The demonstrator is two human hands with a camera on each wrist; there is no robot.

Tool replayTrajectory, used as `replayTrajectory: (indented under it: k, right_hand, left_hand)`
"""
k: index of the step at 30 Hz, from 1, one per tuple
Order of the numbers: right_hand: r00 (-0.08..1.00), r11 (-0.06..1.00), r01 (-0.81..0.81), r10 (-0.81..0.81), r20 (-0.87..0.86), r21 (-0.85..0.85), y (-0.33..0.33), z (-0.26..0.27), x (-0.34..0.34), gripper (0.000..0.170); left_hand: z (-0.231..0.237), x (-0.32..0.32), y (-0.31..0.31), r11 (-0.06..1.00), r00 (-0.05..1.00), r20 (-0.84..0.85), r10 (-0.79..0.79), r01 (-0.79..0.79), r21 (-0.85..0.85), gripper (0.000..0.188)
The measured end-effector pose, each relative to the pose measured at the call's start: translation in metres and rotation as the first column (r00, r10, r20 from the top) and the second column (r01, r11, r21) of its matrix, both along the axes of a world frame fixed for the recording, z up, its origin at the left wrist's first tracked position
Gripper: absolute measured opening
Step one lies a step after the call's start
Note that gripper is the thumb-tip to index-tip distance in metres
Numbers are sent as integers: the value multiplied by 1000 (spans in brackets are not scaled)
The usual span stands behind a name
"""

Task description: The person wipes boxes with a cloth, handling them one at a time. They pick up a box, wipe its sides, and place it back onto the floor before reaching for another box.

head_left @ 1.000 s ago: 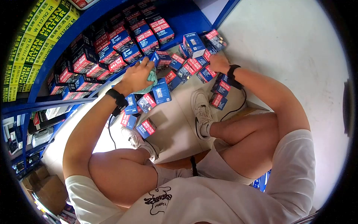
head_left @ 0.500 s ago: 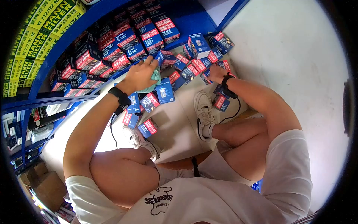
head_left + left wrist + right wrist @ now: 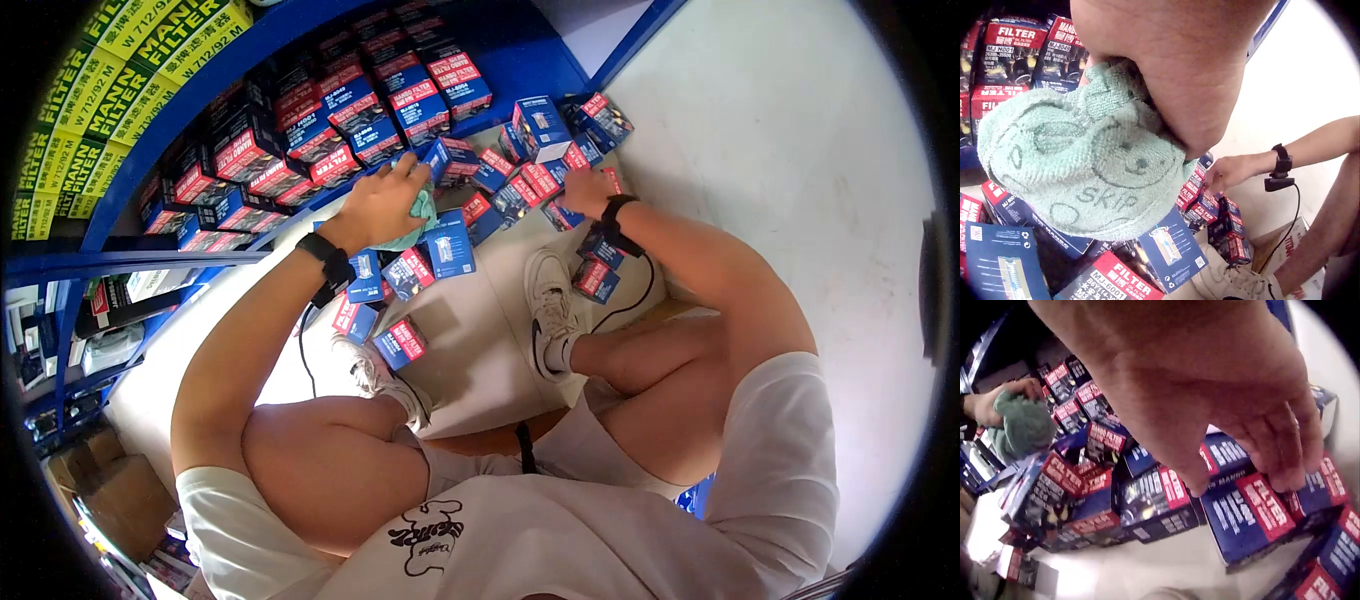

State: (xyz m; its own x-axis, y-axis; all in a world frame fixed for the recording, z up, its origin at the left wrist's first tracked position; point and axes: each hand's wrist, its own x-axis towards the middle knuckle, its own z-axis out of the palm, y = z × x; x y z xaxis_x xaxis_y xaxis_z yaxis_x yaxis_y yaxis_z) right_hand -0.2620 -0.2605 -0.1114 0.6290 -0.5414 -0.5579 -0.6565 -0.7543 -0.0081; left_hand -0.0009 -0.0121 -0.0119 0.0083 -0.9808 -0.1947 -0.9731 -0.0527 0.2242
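Observation:
My left hand grips a pale green cloth printed with a face and the word "SKIP", beside the blue shelf's front edge. Bunched cloth hangs below the palm, and the left fingertips are hidden in the left wrist view. Over the boxes on the floor, my right hand is spread palm down. In the right wrist view its thumb and fingertips hang at the back edge of a blue and red filter box; whether they touch it I cannot tell.
Rows of filter boxes stand on the blue shelf, with yellow-green boxes at its left. More boxes lie loose on the floor near both shoes. A white wall rises at the right.
The head view has shifted slightly, so the boxes appear farther right. My right hand has moved a little nearer the body over the floor boxes. The left hand still grips the cloth.

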Motion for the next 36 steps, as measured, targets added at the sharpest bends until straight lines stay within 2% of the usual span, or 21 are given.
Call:
replayTrajectory:
  k: [2,3,5,6,8,9,10,13,16,18,20,21,26,28,31,36]
  right_hand:
    - [996,998,41,-37,83,-50,-9,18,14,30]
    - [996,998,38,-34,83,-47,-12,27,18,30]
    - [967,957,-34,104,234,-287,-16,43,24,32]
    - [966,957,-37,107,234,-286,-17,48,29,32]
    - [927,948,140,-24,375,-285,-17,55,41,36]
    - [913,943,184,-58,405,-278,-16,55,45,48]
    - [912,944,182,-57,406,-276,-15,54,48,48]
    - [929,957,200,-117,351,-210,-11,50,56,68]
    - [934,964,218,-162,319,-150,-10,36,65,71]
    - [928,961,245,-194,319,-130,-12,31,67,70]
    - [934,985,136,-91,344,-110,-22,32,65,68]
    - [935,985,135,-90,343,-110,-25,36,64,68]
    - [960,983,182,-172,219,-28,-37,54,55,57]
    - [962,975,216,-203,181,-57,-33,61,49,57]
    - [984,982,163,-154,93,-99,-35,62,41,64]
    - [978,987,139,-124,170,-78,-50,59,30,66]
  left_hand:
    - [3,0,0,1000,1000,-18,7,-7,12,67]
    - [4,0,1,1000,1000,-19,10,-10,14,67]
    - [5,1,2,1000,1000,-18,14,-14,14,65]
    - [4,0,3,1000,1000,-18,17,-16,14,65]
    - [4,0,5,1000,1000,-10,21,-22,-14,63]
    - [4,0,5,1000,1000,-9,23,-24,-14,63]
    - [4,0,6,1000,1000,-10,23,-23,-11,63]
    - [8,2,6,999,999,-24,23,-23,24,62]
    - [8,3,7,999,999,-27,25,-24,46,61]
    - [8,4,8,999,1000,-18,23,-23,36,61]
    - [7,4,9,999,1000,10,23,-24,22,62]
    - [7,4,9,999,1000,9,24,-24,22,62]
    - [6,4,8,999,1000,2,29,-29,42,62]
    - [6,3,9,999,1000,3,25,-25,40,62]
    - [7,2,9,999,1000,5,22,-22,37,61]
    - [8,0,7,1000,1000,-5,13,-13,14,60]
